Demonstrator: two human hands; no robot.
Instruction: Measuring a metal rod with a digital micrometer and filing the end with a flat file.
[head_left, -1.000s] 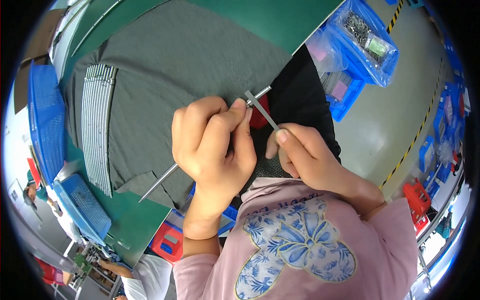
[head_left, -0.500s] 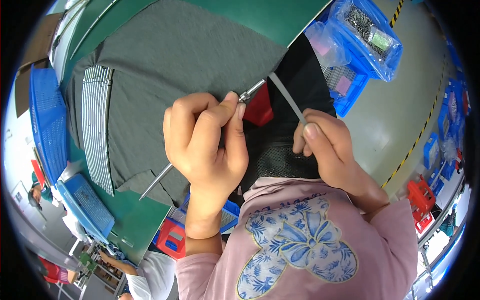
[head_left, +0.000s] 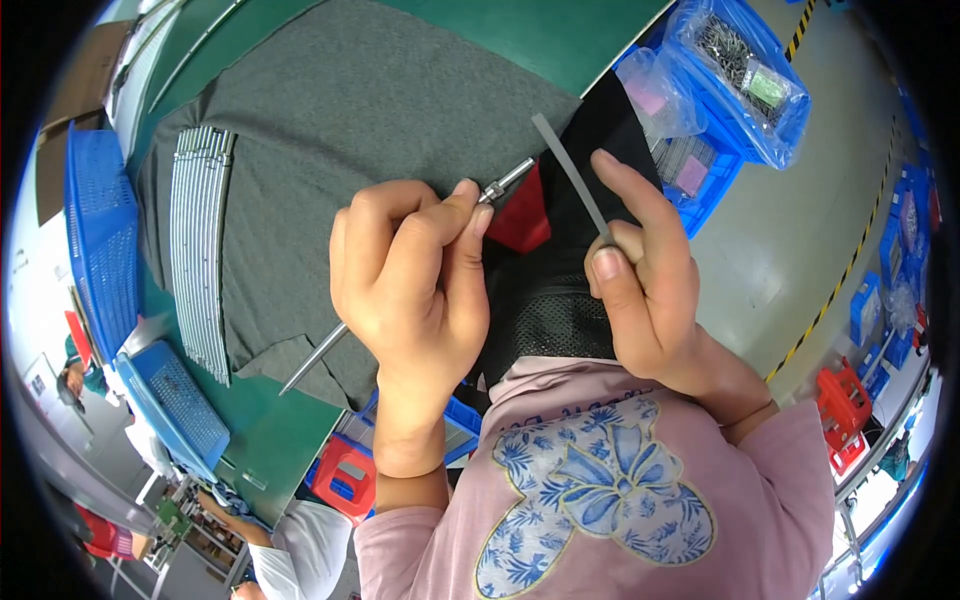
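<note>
The left hand [head_left: 415, 270] is closed around a long thin silver metal rod [head_left: 400, 275] — its threaded tip pokes out past the thumb. Just to its right, apart from it, the right hand [head_left: 645, 275] pinches a flat grey metal file [head_left: 570, 170], angled up over the grey felt mat [head_left: 330, 110].

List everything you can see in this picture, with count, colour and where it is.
metal rod: one, silver, held in the left hand, running down-left under it
flat file: one, grey, in the right hand
row of rods: many, silver, left on the mat
mat: one, grey, on the green table
blue trays: two, at the table's left edge
blue bins: several, upper right, with bagged parts
left hand: centre
right hand: right of centre
</note>
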